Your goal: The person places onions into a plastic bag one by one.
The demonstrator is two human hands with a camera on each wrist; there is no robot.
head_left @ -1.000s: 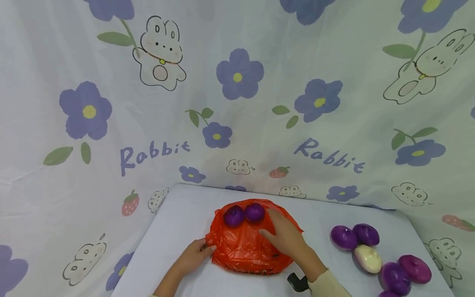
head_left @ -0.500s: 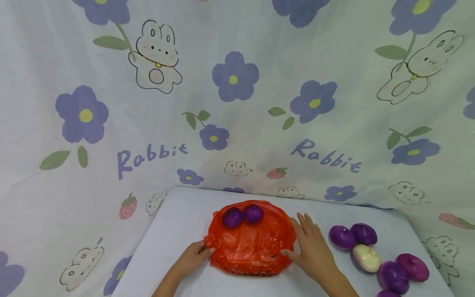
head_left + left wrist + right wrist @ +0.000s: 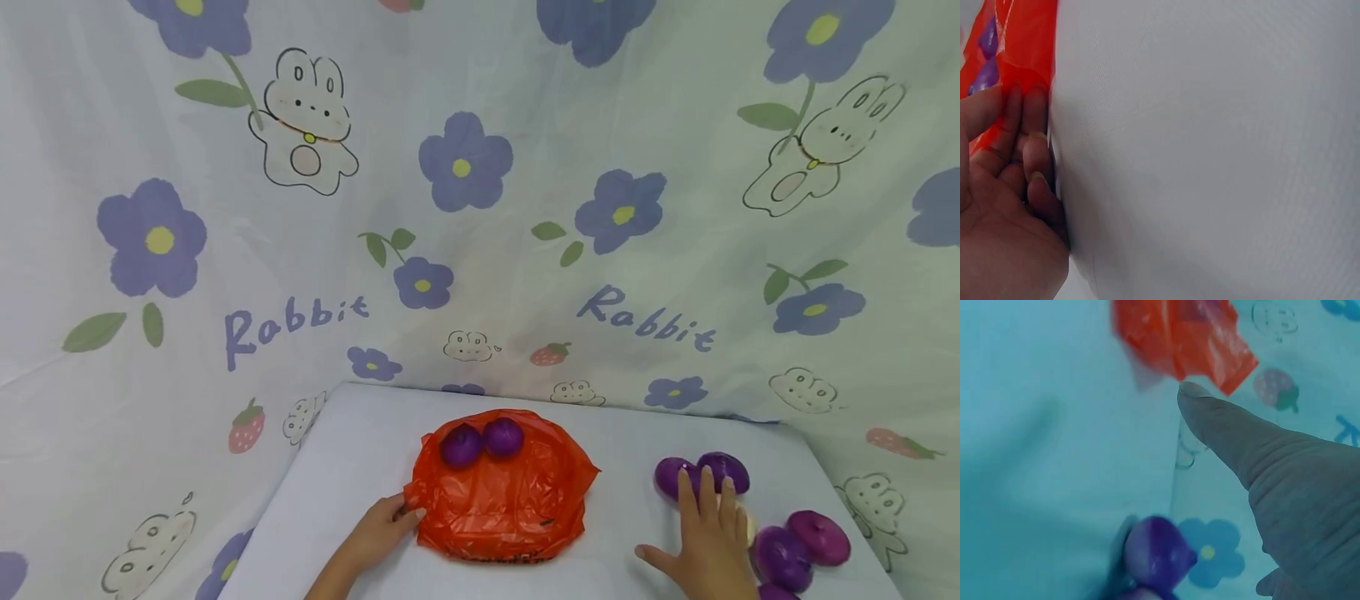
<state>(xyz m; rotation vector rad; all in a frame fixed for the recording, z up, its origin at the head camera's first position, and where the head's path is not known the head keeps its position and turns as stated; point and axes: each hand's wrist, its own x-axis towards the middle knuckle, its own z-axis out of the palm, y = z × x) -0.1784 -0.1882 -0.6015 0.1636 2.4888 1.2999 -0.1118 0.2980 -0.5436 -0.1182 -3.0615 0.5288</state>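
Note:
A red plastic bag [image 3: 502,500] lies spread on the white table, with two purple onions [image 3: 503,437] inside its far part. My left hand [image 3: 382,529] pinches the bag's left edge between thumb and fingers; the left wrist view shows red film at those fingertips [image 3: 1035,103]. Over at the right, my right hand [image 3: 708,542] hovers with spread, straight fingers above a group of onions and holds nothing. Its fingers partly cover a purple onion [image 3: 672,478] and a pale onion [image 3: 744,521]. One purple onion [image 3: 1155,553] shows below the thumb in the right wrist view.
Several more onions lie along the right side, among them a magenta one [image 3: 819,537] and a dark purple one [image 3: 783,558]. Behind the white table [image 3: 360,433] hangs a curtain [image 3: 525,317] printed with flowers and rabbits.
My right hand has moved from over the bag, past its right edge, to above the onions at the right. My left hand still grips the bag's left edge. The view has shifted slightly.

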